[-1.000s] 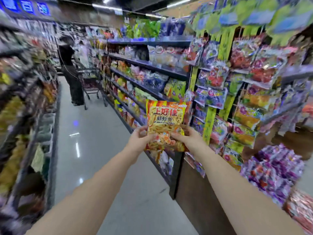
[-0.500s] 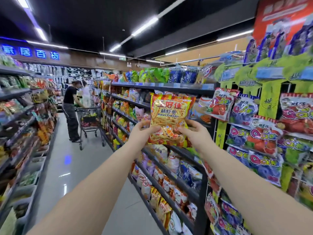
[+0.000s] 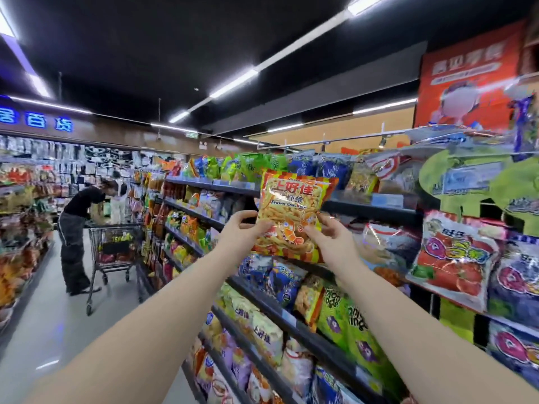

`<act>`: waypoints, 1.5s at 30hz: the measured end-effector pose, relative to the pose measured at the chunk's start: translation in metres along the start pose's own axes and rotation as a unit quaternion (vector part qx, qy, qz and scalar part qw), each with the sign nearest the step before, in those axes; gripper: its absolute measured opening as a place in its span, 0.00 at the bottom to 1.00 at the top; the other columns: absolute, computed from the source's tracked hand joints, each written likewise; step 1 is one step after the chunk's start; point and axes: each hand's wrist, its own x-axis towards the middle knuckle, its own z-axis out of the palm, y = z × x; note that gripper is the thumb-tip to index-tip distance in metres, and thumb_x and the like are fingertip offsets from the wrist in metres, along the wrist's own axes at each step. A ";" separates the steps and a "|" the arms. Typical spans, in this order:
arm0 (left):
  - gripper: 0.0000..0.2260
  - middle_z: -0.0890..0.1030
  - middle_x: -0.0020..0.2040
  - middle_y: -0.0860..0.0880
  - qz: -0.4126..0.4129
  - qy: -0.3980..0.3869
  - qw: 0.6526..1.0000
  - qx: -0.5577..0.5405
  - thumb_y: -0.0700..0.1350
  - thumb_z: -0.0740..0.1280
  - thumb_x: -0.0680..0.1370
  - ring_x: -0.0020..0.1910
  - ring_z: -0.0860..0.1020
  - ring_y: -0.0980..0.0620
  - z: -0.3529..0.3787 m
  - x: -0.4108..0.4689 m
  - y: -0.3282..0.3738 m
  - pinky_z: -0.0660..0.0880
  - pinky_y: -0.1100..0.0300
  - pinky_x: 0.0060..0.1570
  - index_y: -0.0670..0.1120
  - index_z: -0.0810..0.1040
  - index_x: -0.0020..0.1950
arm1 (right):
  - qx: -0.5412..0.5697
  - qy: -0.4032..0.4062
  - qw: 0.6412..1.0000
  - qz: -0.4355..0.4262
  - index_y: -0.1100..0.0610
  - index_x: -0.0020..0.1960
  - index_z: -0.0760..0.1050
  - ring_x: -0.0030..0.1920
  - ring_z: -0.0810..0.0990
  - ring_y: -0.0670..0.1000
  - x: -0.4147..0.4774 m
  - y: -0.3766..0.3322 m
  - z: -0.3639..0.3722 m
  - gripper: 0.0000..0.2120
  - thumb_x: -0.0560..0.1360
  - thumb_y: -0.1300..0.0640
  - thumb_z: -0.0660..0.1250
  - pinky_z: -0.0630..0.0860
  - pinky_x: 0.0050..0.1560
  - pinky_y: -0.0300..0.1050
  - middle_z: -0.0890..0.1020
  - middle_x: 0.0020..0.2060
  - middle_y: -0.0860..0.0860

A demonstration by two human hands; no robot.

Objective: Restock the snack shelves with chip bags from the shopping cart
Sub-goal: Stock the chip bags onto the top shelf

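Note:
An orange and yellow bag of prawn crackers (image 3: 291, 211) is held up in front of the upper snack shelves (image 3: 367, 209). My left hand (image 3: 239, 234) pinches its lower left edge and my right hand (image 3: 332, 240) grips its lower right edge. The bag stands upright, level with the second shelf from the top, where a dark gap shows behind it. A shopping cart (image 3: 113, 252) stands far down the aisle on the left.
A person in black (image 3: 75, 228) bends over that cart down the aisle. Packed snack shelves line both sides. Hanging red and purple candy bags (image 3: 458, 258) fill the end rack on the right. Grey floor (image 3: 52, 330) runs along the left.
Both hands have raised the bag from waist height to the upper shelves, and my view has tilted up with it.

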 end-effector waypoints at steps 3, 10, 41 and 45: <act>0.18 0.78 0.59 0.48 0.025 -0.024 0.999 -0.005 0.55 0.73 0.74 0.52 0.77 0.52 0.000 0.053 -0.019 0.69 0.54 0.51 0.55 0.72 0.60 | -0.033 0.036 0.999 -0.011 0.52 0.70 0.70 0.50 0.75 0.45 0.031 0.015 0.016 0.24 0.76 0.49 0.69 0.72 0.51 0.41 0.77 0.55 0.49; 0.17 0.81 0.54 0.48 0.077 -0.115 0.989 -0.052 0.51 0.74 0.74 0.52 0.80 0.50 0.007 0.178 -0.046 0.76 0.55 0.50 0.50 0.76 0.61 | -0.100 0.106 0.989 -0.028 0.50 0.70 0.70 0.56 0.79 0.50 0.106 0.031 0.048 0.23 0.77 0.50 0.68 0.76 0.60 0.50 0.79 0.60 0.50; 0.29 0.79 0.48 0.52 0.340 -0.308 0.883 -0.095 0.48 0.69 0.78 0.44 0.80 0.51 0.211 0.377 -0.019 0.79 0.52 0.47 0.68 0.58 0.71 | -0.489 0.317 0.811 -0.064 0.50 0.72 0.67 0.65 0.72 0.49 0.259 0.028 -0.043 0.20 0.80 0.57 0.63 0.66 0.58 0.41 0.75 0.65 0.46; 0.30 0.81 0.47 0.50 0.346 -0.340 0.870 -0.083 0.49 0.70 0.78 0.41 0.81 0.52 0.219 0.387 -0.018 0.79 0.54 0.45 0.66 0.57 0.72 | -0.525 0.334 0.782 -0.021 0.51 0.75 0.63 0.68 0.70 0.52 0.260 0.027 -0.045 0.23 0.81 0.55 0.63 0.65 0.59 0.41 0.73 0.69 0.48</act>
